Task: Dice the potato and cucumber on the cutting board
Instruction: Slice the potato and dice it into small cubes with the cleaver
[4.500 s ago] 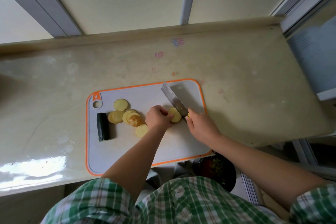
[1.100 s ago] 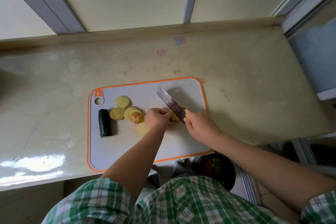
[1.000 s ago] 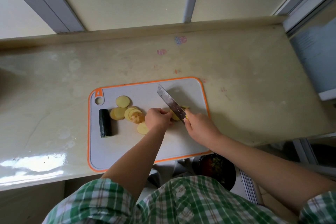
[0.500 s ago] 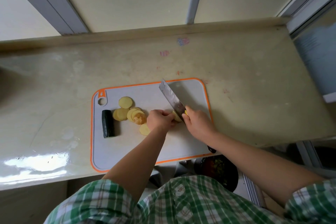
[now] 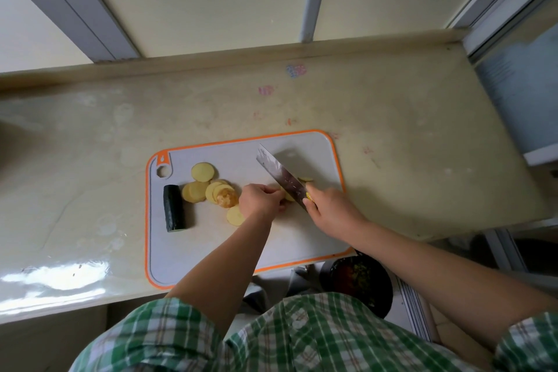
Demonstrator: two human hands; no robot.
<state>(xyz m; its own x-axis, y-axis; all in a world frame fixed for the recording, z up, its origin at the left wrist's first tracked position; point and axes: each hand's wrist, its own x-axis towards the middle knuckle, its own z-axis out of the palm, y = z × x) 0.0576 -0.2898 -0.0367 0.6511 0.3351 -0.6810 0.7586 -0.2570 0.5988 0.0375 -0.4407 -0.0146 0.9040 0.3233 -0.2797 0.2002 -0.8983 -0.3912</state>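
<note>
The left hand lies knuckles-up on the board, its fingers curled down onto a potato piece that is mostly hidden beneath them. Just right of those fingers the knife slants across the board, tip pointing away and to the left, blade close against the fingertips. Whether the edge touches the board cannot be told. The right hand is wrapped tight round the knife's handle, just right of the left hand. One thin cut slice lies beyond the right hand, on the far side of the blade. Left of the left hand sits a loose overlapping heap of round slices, with one more beside the wrist. Further left, near the board's edge, the cucumber lies whole and uncut, apart from both hands. The board rests on a pale counter. Below the right forearm, past the counter's edge, is a dark bowl.
</note>
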